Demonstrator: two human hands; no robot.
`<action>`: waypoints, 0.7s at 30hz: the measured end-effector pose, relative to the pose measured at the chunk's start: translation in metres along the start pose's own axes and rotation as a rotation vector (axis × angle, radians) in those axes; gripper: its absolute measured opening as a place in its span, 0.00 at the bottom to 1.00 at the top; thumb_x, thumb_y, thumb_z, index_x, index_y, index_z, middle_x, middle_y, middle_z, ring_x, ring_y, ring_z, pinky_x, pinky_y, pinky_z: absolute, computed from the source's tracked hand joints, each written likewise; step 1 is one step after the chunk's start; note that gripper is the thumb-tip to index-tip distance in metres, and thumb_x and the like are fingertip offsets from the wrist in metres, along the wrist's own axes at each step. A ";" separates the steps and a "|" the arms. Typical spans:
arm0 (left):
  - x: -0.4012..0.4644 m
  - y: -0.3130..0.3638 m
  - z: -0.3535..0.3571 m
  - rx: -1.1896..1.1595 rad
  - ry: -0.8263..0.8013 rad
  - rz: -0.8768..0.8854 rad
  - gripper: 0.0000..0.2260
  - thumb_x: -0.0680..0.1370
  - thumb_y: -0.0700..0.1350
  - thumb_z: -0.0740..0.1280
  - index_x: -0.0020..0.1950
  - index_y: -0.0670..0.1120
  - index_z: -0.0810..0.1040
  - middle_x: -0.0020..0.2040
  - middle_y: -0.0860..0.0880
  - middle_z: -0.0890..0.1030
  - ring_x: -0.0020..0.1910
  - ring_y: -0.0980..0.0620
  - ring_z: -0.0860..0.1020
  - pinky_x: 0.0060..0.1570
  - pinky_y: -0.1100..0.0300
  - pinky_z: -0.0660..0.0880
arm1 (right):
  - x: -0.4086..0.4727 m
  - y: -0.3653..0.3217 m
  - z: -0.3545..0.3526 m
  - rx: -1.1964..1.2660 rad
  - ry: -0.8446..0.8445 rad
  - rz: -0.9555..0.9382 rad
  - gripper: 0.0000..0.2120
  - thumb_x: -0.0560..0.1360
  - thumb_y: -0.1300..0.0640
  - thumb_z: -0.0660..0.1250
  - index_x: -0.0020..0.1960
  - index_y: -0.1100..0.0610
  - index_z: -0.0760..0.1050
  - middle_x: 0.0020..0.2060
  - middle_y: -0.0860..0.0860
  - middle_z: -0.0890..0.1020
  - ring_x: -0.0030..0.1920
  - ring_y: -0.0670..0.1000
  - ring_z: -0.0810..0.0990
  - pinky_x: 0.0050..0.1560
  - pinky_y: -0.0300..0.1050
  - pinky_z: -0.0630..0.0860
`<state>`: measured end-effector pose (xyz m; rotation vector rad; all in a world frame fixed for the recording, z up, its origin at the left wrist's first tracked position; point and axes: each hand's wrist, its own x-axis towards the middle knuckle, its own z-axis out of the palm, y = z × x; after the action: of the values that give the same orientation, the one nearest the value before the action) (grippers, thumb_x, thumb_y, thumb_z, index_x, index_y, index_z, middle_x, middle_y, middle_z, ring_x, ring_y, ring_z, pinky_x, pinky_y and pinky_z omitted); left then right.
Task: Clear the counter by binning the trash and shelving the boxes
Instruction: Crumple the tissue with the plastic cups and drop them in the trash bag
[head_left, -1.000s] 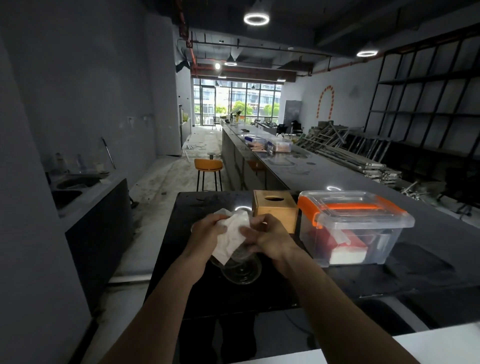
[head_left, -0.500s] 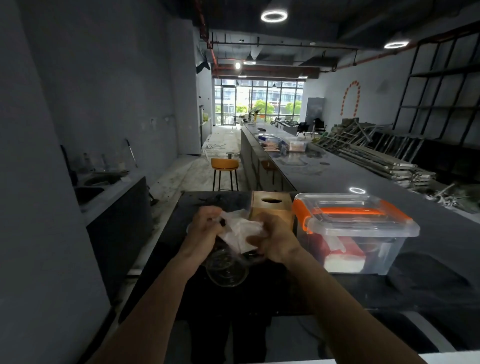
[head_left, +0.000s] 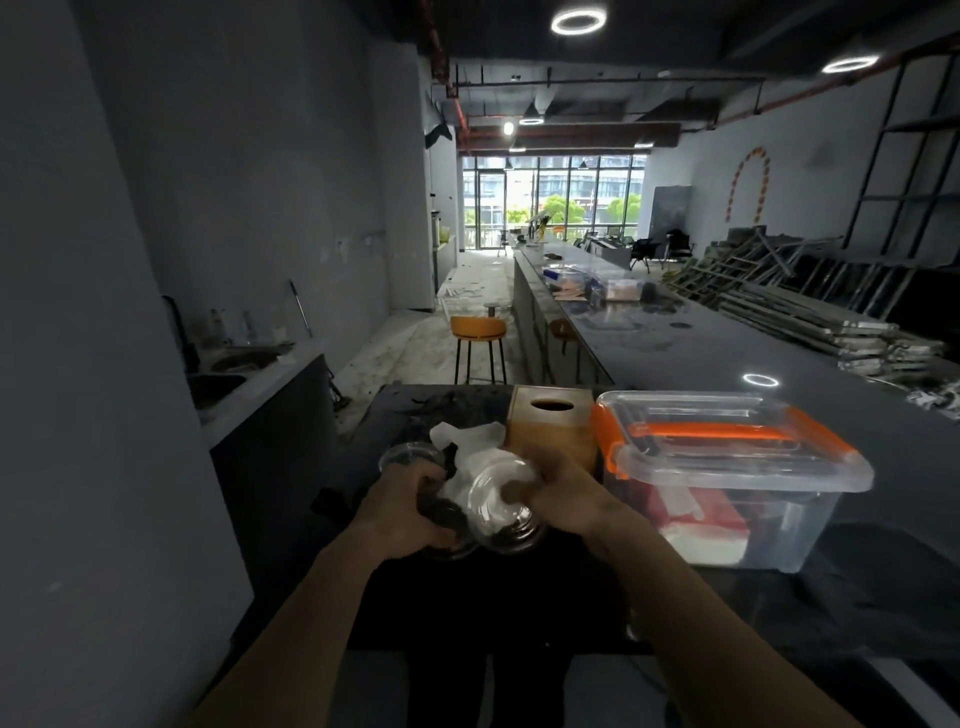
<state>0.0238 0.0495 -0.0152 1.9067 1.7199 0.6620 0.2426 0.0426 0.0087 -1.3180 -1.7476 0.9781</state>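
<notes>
Both hands are raised together over the dark counter (head_left: 519, 608). My left hand (head_left: 402, 512) grips a clear plastic cup (head_left: 410, 457) lying on its side. My right hand (head_left: 563, 499) grips a second clear plastic cup (head_left: 496, 512), its base towards me. Crumpled white tissue (head_left: 470, 441) is bunched between the two cups. Just behind my right hand stands a brown wooden tissue box (head_left: 550, 423). To its right sits a clear storage box with an orange-handled lid (head_left: 727, 467), holding red and white items.
A long grey counter (head_left: 675, 353) runs away ahead with containers on it. An orange stool (head_left: 478, 338) stands in the aisle. A sink counter (head_left: 249, 369) lies to the left along the wall. Stacked metal frames (head_left: 810, 317) lie at the right.
My hands have lifted the cups and tissue slightly and gathered them tighter; the tissue now sits behind and between two cups. The view has shifted left.
</notes>
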 end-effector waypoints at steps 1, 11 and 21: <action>0.003 -0.001 0.000 -0.059 0.019 0.011 0.40 0.51 0.54 0.80 0.63 0.51 0.77 0.64 0.47 0.78 0.60 0.48 0.79 0.62 0.48 0.78 | 0.002 0.001 0.002 -0.037 -0.025 0.006 0.12 0.74 0.66 0.70 0.54 0.54 0.82 0.46 0.47 0.86 0.46 0.41 0.83 0.47 0.33 0.78; 0.012 -0.004 -0.011 -0.750 0.054 0.022 0.31 0.65 0.20 0.68 0.64 0.44 0.78 0.59 0.38 0.80 0.46 0.47 0.81 0.42 0.57 0.80 | 0.023 -0.012 0.029 -0.186 -0.065 0.039 0.19 0.75 0.58 0.73 0.62 0.53 0.71 0.57 0.53 0.78 0.56 0.51 0.79 0.53 0.45 0.79; 0.066 -0.023 -0.027 0.018 0.304 -0.143 0.18 0.76 0.58 0.64 0.65 0.57 0.77 0.63 0.46 0.82 0.63 0.42 0.77 0.64 0.49 0.73 | 0.023 -0.009 0.010 -0.127 0.034 0.096 0.24 0.77 0.64 0.71 0.71 0.57 0.71 0.58 0.49 0.77 0.56 0.48 0.76 0.51 0.32 0.74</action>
<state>-0.0051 0.1181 -0.0066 1.7431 2.0311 0.9207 0.2254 0.0618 0.0149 -1.5023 -1.7591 0.9037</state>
